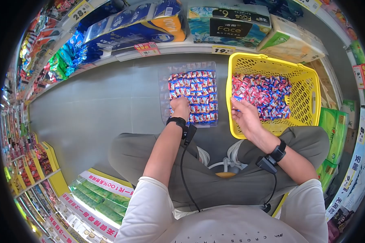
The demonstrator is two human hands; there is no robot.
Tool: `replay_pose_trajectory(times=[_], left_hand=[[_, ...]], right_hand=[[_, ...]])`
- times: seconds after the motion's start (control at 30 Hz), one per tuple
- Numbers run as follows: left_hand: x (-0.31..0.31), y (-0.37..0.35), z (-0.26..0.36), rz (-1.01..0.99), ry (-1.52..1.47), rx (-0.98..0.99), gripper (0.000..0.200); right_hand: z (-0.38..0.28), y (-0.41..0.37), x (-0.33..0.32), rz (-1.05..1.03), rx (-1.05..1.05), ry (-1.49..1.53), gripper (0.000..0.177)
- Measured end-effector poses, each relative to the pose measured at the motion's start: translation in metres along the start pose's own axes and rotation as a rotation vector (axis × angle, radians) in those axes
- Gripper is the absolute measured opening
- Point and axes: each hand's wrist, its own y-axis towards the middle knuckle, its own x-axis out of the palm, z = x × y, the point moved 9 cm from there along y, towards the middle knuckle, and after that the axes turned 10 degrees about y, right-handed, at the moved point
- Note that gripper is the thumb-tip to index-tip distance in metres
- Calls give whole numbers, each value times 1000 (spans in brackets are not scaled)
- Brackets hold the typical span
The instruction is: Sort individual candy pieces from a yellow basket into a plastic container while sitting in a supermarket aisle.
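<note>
Man, that basket (267, 59) is loud yellow with lattice sides, right of centre, pink-red-and-blue sweets (265, 97) inside. Clear tray (163, 97) mid-frame: red, white and blue wrappers (198, 93). Floor (93, 105) at left's just grey lol.

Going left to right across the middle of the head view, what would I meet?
Red packets on the side shelves → clear tray → yellow basket → green pack.
</note>
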Motion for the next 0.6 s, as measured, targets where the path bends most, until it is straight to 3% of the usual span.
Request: replay_pose_trajectory(times=[0.1, 0.2, 0.33, 0.4, 0.6], left_hand=[[7, 3, -4, -70, -90, 7, 14], [11, -3, -5, -104, 59, -8, 12], [25, -92, 24, -328, -20, -2, 15], [42, -131, 34, -577, 126, 72, 25], [40, -207, 31, -836, 104, 236, 36]], right_hand=[[-4, -3, 8, -58, -23, 16, 14], [-5, -3, 12, -135, -57, 35, 18], [-9, -9, 20, -140, -155, -63, 26], [-9, -10, 17, -120, -178, -37, 28], [-16, -13, 15, -88, -223, -142, 29]])
